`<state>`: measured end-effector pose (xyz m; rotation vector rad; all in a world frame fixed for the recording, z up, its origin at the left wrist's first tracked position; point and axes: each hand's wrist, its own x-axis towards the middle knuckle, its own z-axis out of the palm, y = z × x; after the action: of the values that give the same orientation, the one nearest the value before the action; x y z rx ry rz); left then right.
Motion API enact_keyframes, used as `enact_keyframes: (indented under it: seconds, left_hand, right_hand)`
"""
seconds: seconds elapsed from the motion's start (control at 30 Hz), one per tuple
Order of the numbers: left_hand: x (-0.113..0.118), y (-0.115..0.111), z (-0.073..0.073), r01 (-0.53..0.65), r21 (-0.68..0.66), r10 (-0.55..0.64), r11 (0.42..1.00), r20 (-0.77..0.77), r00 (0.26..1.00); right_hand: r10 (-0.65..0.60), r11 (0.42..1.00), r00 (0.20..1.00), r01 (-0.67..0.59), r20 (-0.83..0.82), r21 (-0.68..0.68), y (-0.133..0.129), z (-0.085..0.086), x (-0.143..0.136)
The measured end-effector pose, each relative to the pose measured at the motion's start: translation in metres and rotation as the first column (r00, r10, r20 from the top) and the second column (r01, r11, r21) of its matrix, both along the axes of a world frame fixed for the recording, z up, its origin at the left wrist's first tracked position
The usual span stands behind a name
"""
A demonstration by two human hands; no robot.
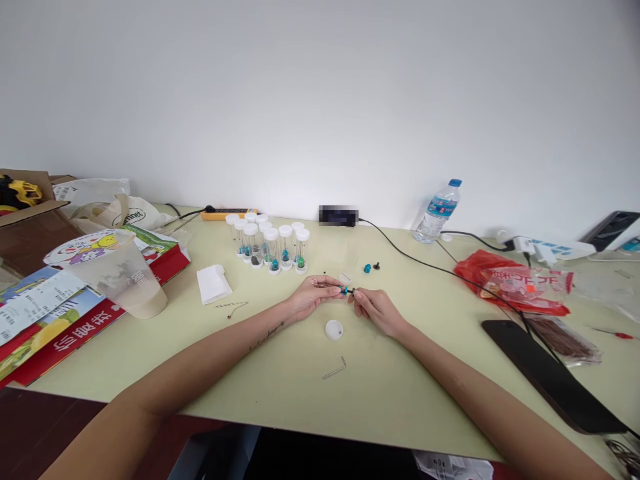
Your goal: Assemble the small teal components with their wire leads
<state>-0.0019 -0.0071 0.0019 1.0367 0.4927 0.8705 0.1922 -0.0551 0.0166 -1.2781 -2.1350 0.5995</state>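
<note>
A small blue and black part (pixel 345 290) is held between my two hands above the middle of the table. My left hand (pixel 313 297) pinches its blue end between thumb and fingers. At its dark end, my right hand (pixel 376 308) has its fingertips closed on the part. Below the hands lie a round white cap (pixel 334 330) with a tiny dark piece in it and an L-shaped hex key (pixel 335 369). Behind the right hand are a loose blue piece (pixel 367 268) and a small black piece (pixel 377 266).
Several clear tubes with white caps (pixel 271 250) stand behind left. A white tissue (pixel 214 285) and a plastic cup (pixel 125 273) are left. A water bottle (pixel 438 212), a black cable (pixel 410 255), a red bag (pixel 515 281) and a dark flat device (pixel 545 370) are right.
</note>
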Motion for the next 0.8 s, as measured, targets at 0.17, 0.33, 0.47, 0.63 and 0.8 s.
enact_keyframes:
  seconds: [0.17,0.33,0.47,0.63,0.8]
  left_hand:
    - [0.0006,0.0014,-0.002,-0.014,-0.01,0.014,1.0,0.011,1.0]
    - [0.0006,0.0023,-0.0031,0.0,-0.002,0.0,1.0,0.021,1.0]
    - [0.0002,0.0017,-0.0024,0.001,0.006,-0.001,1.0,0.016,1.0]
    - [0.0004,0.0008,-0.0015,0.007,0.018,-0.008,1.0,0.02,1.0]
    - [0.0005,0.0004,-0.0008,0.008,0.018,-0.009,1.0,0.014,1.0]
  right_hand:
    - [0.032,0.999,0.999,-0.032,0.016,0.001,-0.0012,0.0004,0.0005]
    - [0.04,0.999,0.999,-0.04,0.017,0.002,-0.0015,0.0001,0.0011]
    - [0.046,0.999,0.999,-0.046,0.011,0.002,-0.0019,0.0,0.0013]
    - [0.057,0.998,0.998,-0.057,0.007,0.016,-0.0024,-0.0006,0.0017]
    - [0.064,0.997,0.998,-0.065,0.004,0.034,-0.0036,0.0001,0.0019]
